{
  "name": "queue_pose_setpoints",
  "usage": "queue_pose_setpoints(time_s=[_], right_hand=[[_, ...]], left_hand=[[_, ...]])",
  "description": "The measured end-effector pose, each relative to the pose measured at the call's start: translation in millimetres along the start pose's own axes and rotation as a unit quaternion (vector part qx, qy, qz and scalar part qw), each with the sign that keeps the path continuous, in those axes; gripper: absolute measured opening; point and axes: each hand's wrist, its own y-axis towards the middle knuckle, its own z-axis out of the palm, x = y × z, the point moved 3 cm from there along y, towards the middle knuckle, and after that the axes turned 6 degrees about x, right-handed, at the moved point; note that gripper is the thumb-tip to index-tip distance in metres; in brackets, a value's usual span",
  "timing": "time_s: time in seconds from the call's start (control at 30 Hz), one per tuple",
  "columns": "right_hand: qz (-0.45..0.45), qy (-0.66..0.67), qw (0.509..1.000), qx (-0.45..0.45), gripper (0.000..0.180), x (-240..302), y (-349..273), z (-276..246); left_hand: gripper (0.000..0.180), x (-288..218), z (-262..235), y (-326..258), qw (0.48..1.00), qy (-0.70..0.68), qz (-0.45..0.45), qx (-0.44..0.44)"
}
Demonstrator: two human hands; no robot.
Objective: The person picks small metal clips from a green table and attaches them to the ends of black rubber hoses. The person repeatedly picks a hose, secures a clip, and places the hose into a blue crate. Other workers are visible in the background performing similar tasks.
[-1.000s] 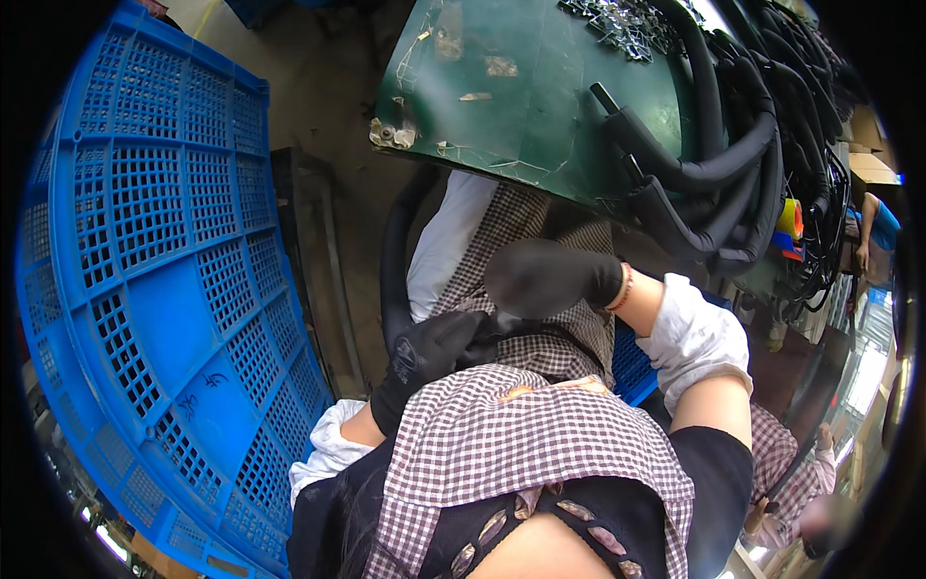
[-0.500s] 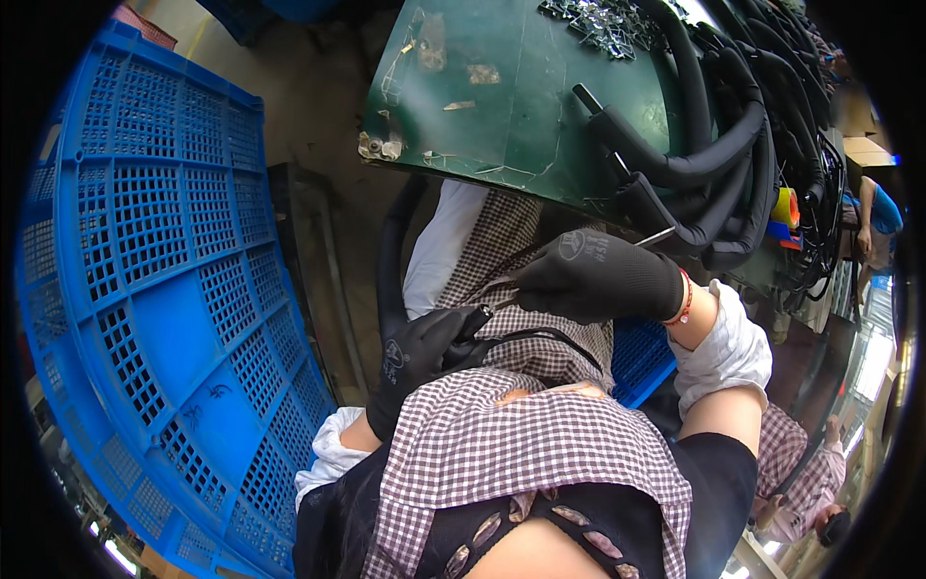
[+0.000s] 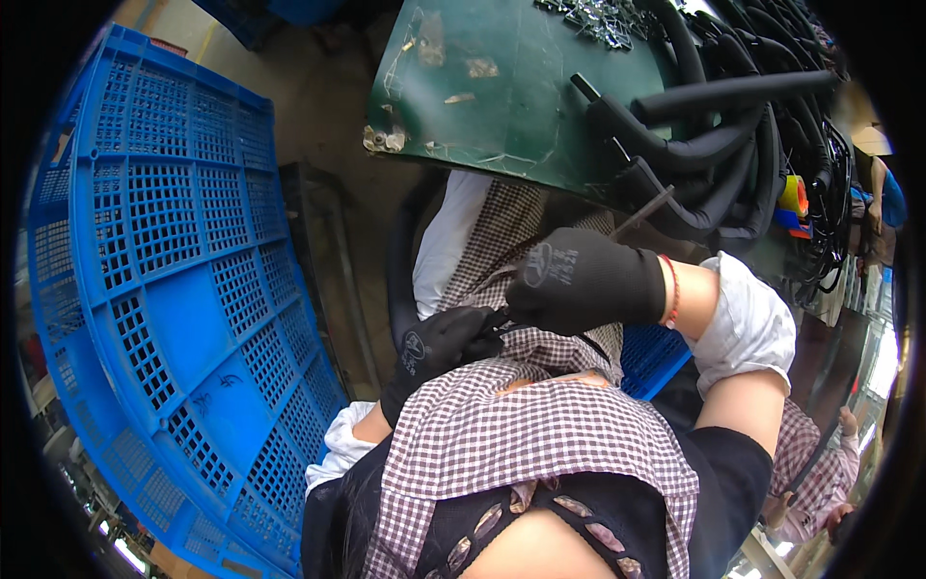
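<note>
Below a green table (image 3: 502, 106) at the top, the right hand (image 3: 584, 280) grips a thin stick (image 3: 644, 212) right of the frame's middle, and the left hand (image 3: 439, 347) curls, around what I cannot tell.

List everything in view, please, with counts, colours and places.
Table: one, green, top centre
Metal parts: uncountable pile, silvery, far on table
Padded tubes: many, black, upper right
Bright items: several, orange, yellow, blue, beside tubes
Mesh crate: at least one, blue, left
Mesh piece: one, blue, right of lap
Thin rod: one, grey, by table edge
Other people: at least two, blue and checked clothes, right edge
Apron: one, brown-white check, on wearer
Left hand: one, black-gloved, over lap
Right hand: one, black-gloved, over lap, rod projecting
</note>
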Motion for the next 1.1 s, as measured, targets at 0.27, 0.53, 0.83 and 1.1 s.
queue_pose_setpoints(time_s=[0.27,0.53,0.83,1.1], right_hand=[[0.132,0.121,0.97,-0.167,0.029,-16,-71,-27],[0.137,0.17,0.926,-0.309,0.033,-33,-78,43],[0.066,0.103,0.918,-0.377,0.035,-11,-69,54],[0.077,-0.211,0.811,-0.54,0.048,30,-109,32]], left_hand=[[0.046,-34,-40,-6,0.968,0.125,-0.006,-0.217],[0.034,-23,-76,-17,0.956,0.061,0.008,-0.287],[0.042,-110,-98,-67,0.817,0.203,0.243,-0.482],[0.029,-174,-105,-76,0.827,0.062,0.457,-0.322]])
